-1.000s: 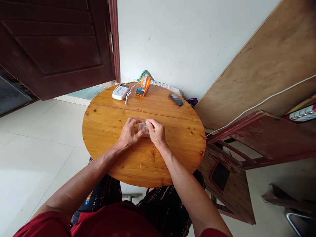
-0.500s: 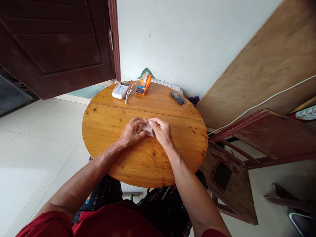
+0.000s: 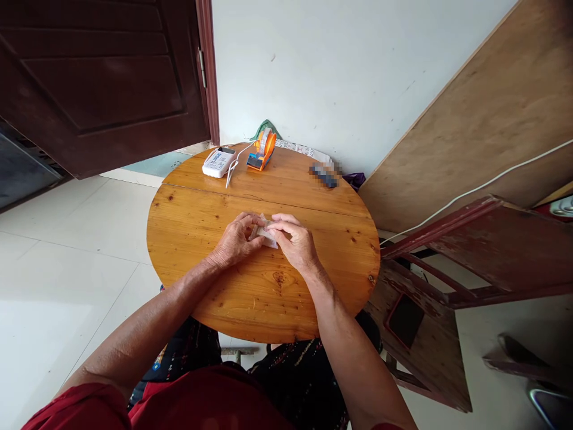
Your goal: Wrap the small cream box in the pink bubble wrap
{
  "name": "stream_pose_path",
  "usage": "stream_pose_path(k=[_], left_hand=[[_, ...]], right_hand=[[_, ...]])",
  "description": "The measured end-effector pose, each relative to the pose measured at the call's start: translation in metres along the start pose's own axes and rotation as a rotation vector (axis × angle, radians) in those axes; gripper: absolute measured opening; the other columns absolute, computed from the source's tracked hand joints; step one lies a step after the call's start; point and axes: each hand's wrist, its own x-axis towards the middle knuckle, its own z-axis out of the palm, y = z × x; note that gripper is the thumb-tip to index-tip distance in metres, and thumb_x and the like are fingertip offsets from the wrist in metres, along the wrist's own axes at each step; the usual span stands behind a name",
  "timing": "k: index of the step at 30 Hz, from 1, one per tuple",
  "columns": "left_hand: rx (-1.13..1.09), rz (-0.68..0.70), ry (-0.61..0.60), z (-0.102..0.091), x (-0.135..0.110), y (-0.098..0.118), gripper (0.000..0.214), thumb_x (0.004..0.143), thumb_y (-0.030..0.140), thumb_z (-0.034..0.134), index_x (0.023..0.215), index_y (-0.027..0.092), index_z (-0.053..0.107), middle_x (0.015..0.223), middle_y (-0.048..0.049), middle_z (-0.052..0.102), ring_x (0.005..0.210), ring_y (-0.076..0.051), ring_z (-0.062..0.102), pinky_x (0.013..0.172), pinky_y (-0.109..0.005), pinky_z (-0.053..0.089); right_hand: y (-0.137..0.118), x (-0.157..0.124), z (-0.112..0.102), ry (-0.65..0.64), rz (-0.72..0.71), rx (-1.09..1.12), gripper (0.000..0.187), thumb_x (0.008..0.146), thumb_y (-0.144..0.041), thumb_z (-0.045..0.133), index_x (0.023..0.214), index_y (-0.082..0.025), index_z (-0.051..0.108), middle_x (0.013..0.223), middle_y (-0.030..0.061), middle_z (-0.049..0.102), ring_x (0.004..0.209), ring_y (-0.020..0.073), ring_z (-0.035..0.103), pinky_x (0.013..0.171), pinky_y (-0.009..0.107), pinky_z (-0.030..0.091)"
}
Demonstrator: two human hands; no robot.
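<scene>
A small flat whitish packet (image 3: 268, 240), seemingly in clear wrapping, lies low over the middle of the round wooden table (image 3: 250, 298). My left hand (image 3: 235, 240) grips its left side, with the thumb along the near edge and the fingers at the far edge. At the packet's right side, my right hand (image 3: 296, 240) is closed in a pinch, its thumb and forefinger meeting on the wrapping. Fingers cover part of the packet, so its print is hard to make out.
Toward the table's back stand a white box-shaped device (image 3: 218, 162) with a cable and an orange tape dispenser (image 3: 263, 149). A blurred dark object (image 3: 324, 175) lies at the back right. A wooden chair (image 3: 430, 334) bearing a dark tablet-like thing (image 3: 404, 321) is on the right.
My right hand has shifted its fingers further over the packet, covering the reddish print seen before. My left hand keeps its grip. The view has moved slightly.
</scene>
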Motion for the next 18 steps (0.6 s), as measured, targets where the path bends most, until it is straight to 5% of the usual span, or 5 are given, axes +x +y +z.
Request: stream_pose_path(k=[10,18], left_hand=[[0.021,0.008,-0.026,0.001,-0.003,0.001,0.032,0.078,0.013,0.064,0.11,0.019,0.064,0.114,-0.0078,0.063,0.096,-0.018,0.065,0.077,-0.028,0.057],[0.066,0.054,-0.027,0.002,-0.004,-0.005,0.021,0.084,0.016,0.066,0.104,0.02,0.071,0.12,-0.009,0.062,0.11,-0.021,0.065,0.095,-0.035,0.055]], right_hand=[[-0.002,0.0,-0.008,-0.091,-0.142,-0.12,0.019,0.09,-0.019,0.057,0.093,-0.023,0.076,0.125,0.0104,0.068,0.115,0.0236,0.066,0.1,0.039,0.053],[-0.005,0.003,-0.02,-0.011,-0.146,-0.177,0.017,0.09,-0.023,0.059,0.086,-0.023,0.076,0.124,0.0106,0.067,0.11,0.0259,0.067,0.098,0.045,0.052]])
